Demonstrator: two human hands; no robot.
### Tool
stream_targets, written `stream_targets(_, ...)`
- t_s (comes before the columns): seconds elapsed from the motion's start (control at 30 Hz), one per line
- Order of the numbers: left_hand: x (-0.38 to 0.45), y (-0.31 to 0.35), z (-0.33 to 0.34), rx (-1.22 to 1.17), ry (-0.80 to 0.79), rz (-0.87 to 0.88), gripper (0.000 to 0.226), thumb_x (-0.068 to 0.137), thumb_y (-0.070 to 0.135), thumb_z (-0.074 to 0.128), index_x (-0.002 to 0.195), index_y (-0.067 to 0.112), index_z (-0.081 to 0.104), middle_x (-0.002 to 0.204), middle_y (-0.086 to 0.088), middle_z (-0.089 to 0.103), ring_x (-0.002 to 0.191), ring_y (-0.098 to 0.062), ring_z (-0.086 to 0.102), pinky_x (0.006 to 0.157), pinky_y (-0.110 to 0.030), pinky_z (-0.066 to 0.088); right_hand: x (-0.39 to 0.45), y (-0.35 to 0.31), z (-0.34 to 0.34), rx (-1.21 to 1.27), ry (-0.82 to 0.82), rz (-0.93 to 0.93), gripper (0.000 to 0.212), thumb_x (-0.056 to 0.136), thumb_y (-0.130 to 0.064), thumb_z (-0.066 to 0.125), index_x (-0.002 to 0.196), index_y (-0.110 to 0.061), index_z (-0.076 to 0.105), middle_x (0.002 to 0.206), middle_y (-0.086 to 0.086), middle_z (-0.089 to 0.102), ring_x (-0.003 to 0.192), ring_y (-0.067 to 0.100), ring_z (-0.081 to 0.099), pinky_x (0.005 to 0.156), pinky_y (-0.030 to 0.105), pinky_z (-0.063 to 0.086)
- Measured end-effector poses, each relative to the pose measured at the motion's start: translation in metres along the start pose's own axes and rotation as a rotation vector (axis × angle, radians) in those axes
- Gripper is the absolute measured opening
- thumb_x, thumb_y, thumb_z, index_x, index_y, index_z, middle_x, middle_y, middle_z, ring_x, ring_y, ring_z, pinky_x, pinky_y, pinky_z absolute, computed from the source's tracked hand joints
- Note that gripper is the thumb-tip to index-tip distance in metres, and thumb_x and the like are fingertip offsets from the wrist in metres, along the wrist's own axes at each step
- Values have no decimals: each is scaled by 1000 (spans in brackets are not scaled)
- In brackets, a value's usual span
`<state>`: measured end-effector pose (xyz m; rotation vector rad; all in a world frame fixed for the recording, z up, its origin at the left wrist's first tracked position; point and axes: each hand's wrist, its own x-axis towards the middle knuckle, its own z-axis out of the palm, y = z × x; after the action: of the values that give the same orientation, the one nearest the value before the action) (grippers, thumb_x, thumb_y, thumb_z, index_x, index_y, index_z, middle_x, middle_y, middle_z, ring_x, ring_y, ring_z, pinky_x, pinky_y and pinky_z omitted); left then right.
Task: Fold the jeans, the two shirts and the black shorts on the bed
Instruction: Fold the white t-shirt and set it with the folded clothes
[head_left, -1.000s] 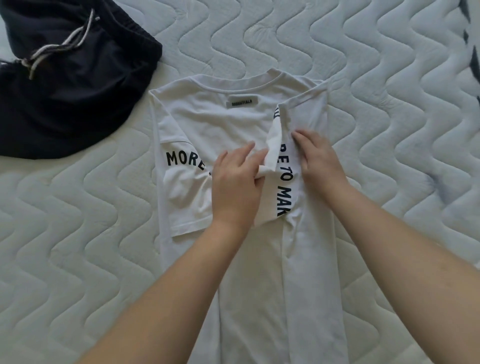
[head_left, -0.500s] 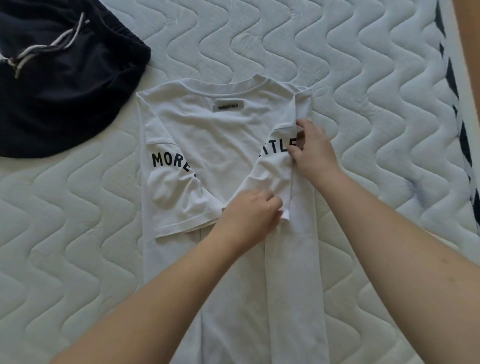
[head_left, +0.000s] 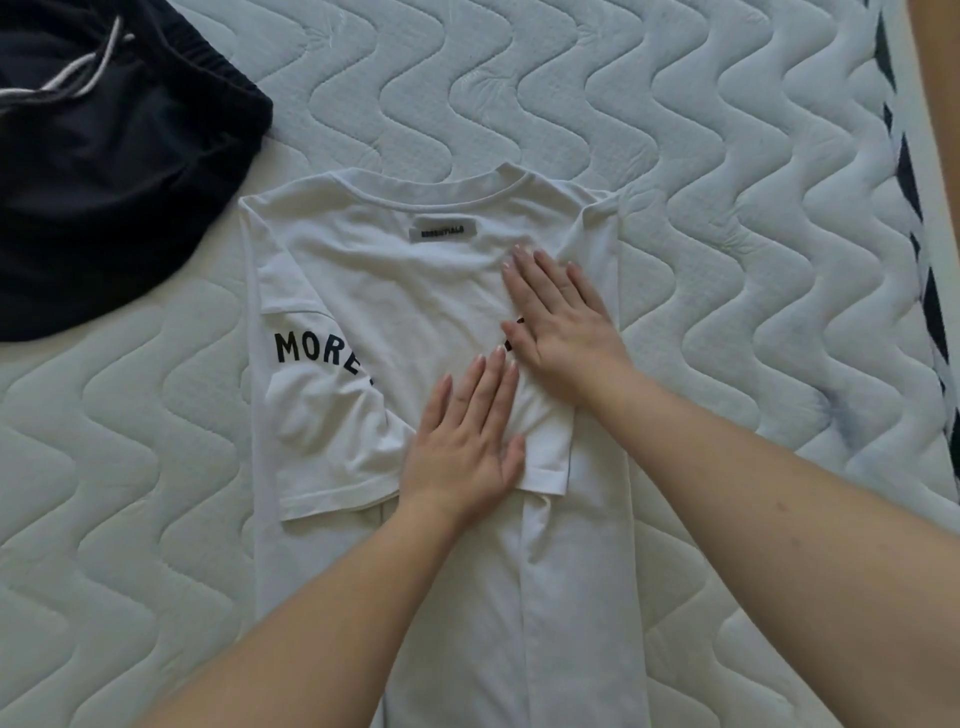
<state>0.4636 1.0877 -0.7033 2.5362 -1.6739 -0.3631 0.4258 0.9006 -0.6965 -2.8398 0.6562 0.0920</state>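
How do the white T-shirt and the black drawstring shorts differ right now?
The white T-shirt lies flat with both sleeves folded in, left hand and right hand pressing it; the black drawstring shorts lie rumpled, untouched, at the frame's upper left. The T-shirt carries black lettering; the shorts are plain. Both rest on the quilted mattress.

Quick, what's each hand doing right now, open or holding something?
Left hand: open, flat, pressing the white shirt.
Right hand: open, flat, pressing the folded-in sleeve.
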Motion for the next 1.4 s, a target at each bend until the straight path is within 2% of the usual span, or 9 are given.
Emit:
stream_targets(0.37,5,-3,6,20,-16,4,73,90,42,36,156,12,23,164,-5,17,150,-20,19,119,-48,19,44,60,-19,21,-81,71,70,95,-55,6,157,-23,13,165,-3,6,151,10,1,119,27,-9)
stream_targets(0.43,5,-3,6,20,-15,4,74,89,41,37,155,12,24,164,-5,18,150,-20,19,119,-48,19,58,64,-24,137,-1,217,66,96,-53,14,154,-24,25,163,-2,18,150,13,12,117,29,-2)
stream_targets(0.53,6,-4,7,21,-11,6,74,88,41,38,155,12,25,163,-5,19,150,-21,20,119,-48,19,82,70,-38,332,188,432,57,91,-54,45,139,-24,47,140,3,48,133,23,39,108,36,21)
stream_targets(0.63,6,-5,8,21,-12,10,74,88,40,39,155,12,26,163,-6,20,150,-21,21,119,-48,20,107,80,-56,317,-26,481,54,78,-56,70,123,-30,55,125,-1,53,125,23,43,101,37,27)
stream_targets(0.77,6,-4,7,14,-14,12,74,87,40,40,154,11,27,163,-6,21,150,-21,21,119,-49,20,123,87,-72,285,-172,354,34,79,-49,75,99,-23,66,105,1,63,107,22,54,89,35,39)
stream_targets(0.9,6,-4,7,0,-16,10,74,87,39,41,154,11,28,162,-6,22,150,-20,22,120,-47,18,120,91,-69,498,-42,415,19,85,-37,72,88,-20,68,88,-3,64,88,16,58,78,31,45)
stream_targets(1.13,6,-5,8,-8,-18,13,75,86,39,43,154,11,29,162,-6,23,150,-21,22,119,-48,20,125,78,-57,483,50,407,22,95,-39,56,99,-20,68,96,-4,67,101,20,60,88,38,44)
stream_targets(1.3,6,-5,8,-6,1,22,75,85,39,44,154,11,29,162,-7,24,149,-21,23,119,-48,19,143,62,-63,296,-142,331,28,80,-52,72,95,-29,64,109,-1,63,112,25,54,95,38,38)
stream_targets(1.4,6,-4,9,0,-8,22,75,85,40,44,153,11,30,162,-7,23,149,-22,23,119,-48,20,144,56,-58,300,-50,416,26,80,-51,72,90,-28,64,110,1,65,112,27,53,93,36,35)
